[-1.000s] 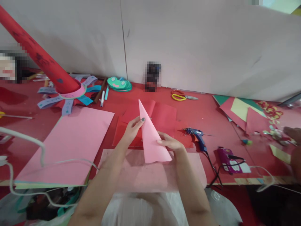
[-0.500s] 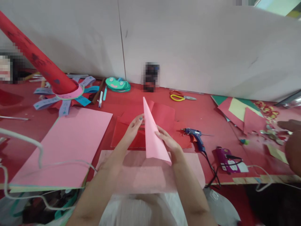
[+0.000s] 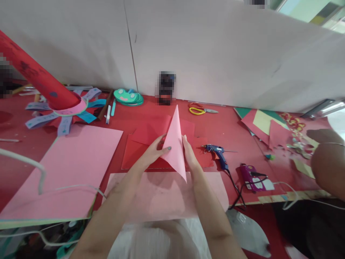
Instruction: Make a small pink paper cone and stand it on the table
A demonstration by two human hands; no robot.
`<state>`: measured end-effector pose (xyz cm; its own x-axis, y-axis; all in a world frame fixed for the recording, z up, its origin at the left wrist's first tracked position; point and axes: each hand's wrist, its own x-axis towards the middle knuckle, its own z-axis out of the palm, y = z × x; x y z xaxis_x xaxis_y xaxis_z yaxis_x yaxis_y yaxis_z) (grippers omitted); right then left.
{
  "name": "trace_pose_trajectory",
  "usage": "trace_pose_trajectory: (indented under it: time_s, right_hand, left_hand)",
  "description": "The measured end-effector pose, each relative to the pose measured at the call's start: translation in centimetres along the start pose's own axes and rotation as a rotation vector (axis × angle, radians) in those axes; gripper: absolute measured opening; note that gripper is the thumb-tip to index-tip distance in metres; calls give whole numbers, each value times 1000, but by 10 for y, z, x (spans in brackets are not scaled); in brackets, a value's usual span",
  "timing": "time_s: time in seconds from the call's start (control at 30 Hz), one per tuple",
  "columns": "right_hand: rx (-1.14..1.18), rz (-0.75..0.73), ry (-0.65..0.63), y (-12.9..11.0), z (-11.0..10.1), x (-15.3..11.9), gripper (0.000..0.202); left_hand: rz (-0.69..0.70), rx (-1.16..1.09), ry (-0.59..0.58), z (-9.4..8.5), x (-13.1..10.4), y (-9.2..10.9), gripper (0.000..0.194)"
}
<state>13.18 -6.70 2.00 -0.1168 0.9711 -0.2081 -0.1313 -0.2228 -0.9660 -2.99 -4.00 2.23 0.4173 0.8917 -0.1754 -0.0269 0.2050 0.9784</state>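
Observation:
A pink paper cone (image 3: 175, 145) stands point up between my hands, above the red papers (image 3: 147, 153) on the table. My left hand (image 3: 159, 147) grips its left side, thumb on the near face and the other fingers partly hidden behind. At its right edge, my right hand (image 3: 190, 153) holds the cone with upright fingers. Below lies a pale pink sheet (image 3: 161, 203) along the table's front edge. To the right of the red papers rests a blue glue gun (image 3: 219, 154).
Yellow-handled scissors (image 3: 201, 109) and green frog-face cutouts (image 3: 128, 98) lie at the back. Large pink sheets (image 3: 72, 165) and a decorated red tube (image 3: 40, 73) occupy the left. A purple box (image 3: 251, 177), paper scraps (image 3: 280, 135) and another person's arm (image 3: 327, 165) are at the right.
The cone has turned and now leans the other way, its tip farther right. My left thumb has come onto its near face, and my right hand has shifted to its right edge. The camera view has shifted slightly.

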Motion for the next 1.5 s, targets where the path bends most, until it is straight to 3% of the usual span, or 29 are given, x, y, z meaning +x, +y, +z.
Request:
trace_pose_trajectory:
  time_s: [0.2,0.33,0.5,0.63,0.77,0.93,1.0,1.07,1.2,1.37,1.5]
  right_hand:
    - [108,-52,29,-5,4,-2,72]
    - [117,-80,48,-6,6,-3,73]
    - [26,-146,45,0,10,2,79]
    - [-133,-230,126,-2,6,2,63]
    - [-491,-239,499,-13,-25,-18,36]
    - [-856,-138,947,-15,-94,-68,31]
    - [-1010,-20,963,-11,-118,-87,31]
    - [-1133,160,902,-6,-135,-98,31]
    - [-1188,426,728,-1,-143,-99,26]
    - [-1157,369,740,-4,-141,-90,24]
    - [-1151,301,893,-6,-156,-80,28]
  left_hand:
    - [23,-209,75,-1,1,5,60]
    - [-14,-324,57,1,-1,7,57]
    - [-31,-257,-7,2,-2,5,59]
    - [-57,-220,102,1,0,4,57]
    - [-134,-307,187,-3,3,5,44]
    - [-151,-286,169,-7,3,4,41]
    - [-132,-257,165,-7,3,3,44]
    - [-120,-257,155,-7,2,3,44]
    - [-113,-292,143,-5,1,4,43]
    - [-138,-276,166,-4,1,8,42]
    - [-140,-268,193,-3,3,7,42]
